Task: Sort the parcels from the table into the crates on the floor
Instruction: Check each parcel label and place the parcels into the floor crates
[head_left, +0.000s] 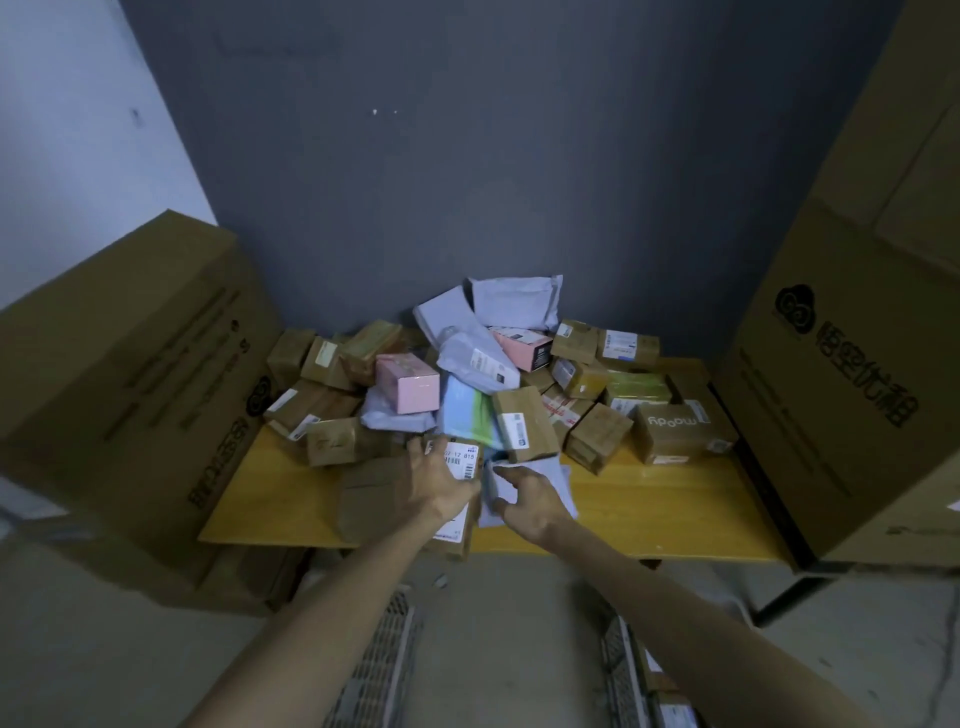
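Note:
A heap of parcels covers the yellow table: brown cartons, white mailer bags, a pink box, a blue-green packet. At the front edge lies a brown carton with a white label. My left hand lies on top of it, fingers spread along its far edge. My right hand reaches onto a white mailer bag beside it, fingers curled at the bag's near left edge. Two mesh crates stand on the floor below: the left crate and the right crate, which holds some cartons.
Large cardboard boxes flank the table: the left big box and the right big box. A dark grey wall stands behind. A flat brown envelope lies at the table's front left. Bare concrete floor lies between the crates.

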